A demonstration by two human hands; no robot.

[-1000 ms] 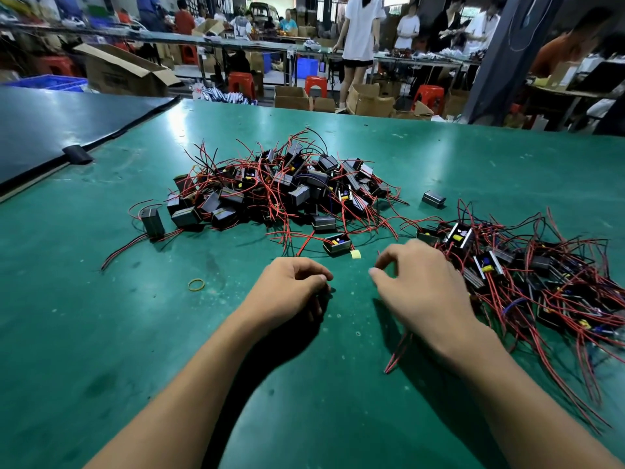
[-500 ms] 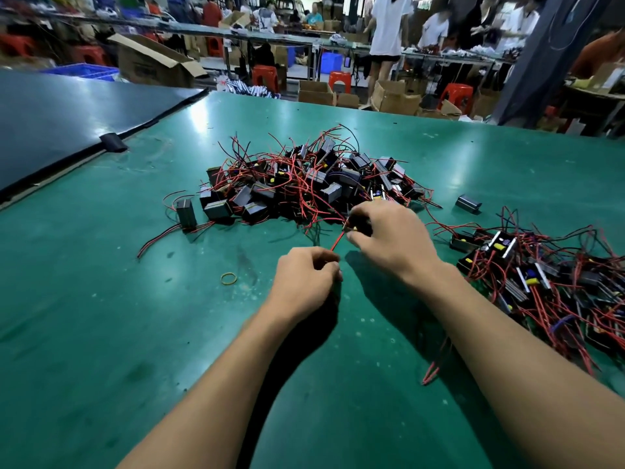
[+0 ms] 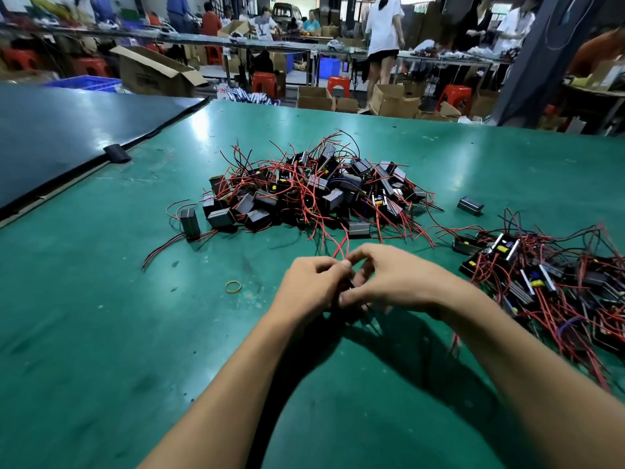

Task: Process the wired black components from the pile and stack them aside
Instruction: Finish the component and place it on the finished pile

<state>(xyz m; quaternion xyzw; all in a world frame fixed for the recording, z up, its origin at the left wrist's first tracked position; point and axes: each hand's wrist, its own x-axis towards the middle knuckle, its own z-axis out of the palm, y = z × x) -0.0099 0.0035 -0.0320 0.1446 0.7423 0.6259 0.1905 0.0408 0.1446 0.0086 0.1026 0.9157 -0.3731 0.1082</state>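
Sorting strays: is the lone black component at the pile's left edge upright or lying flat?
Upright: the black component stands on end on the green table, taller than wide, wires trailing from its base.

A green table (image 3: pixel 101 333) topped with a smooth, rubbery-looking mat shows soft glare and dull scuffs. The black components (image 3: pixel 314 191) heaped on it have matt plastic casings, a few faces faintly glossy; their red and black wires (image 3: pixel 341 243) wear smooth plastic sheathing. A tan rubber band (image 3: pixel 233 286) looks matt. A dark panel (image 3: pixel 67 130) gleams beside brown cardboard boxes (image 3: pixel 148 74) and shiny red plastic stools (image 3: pixel 338 83).
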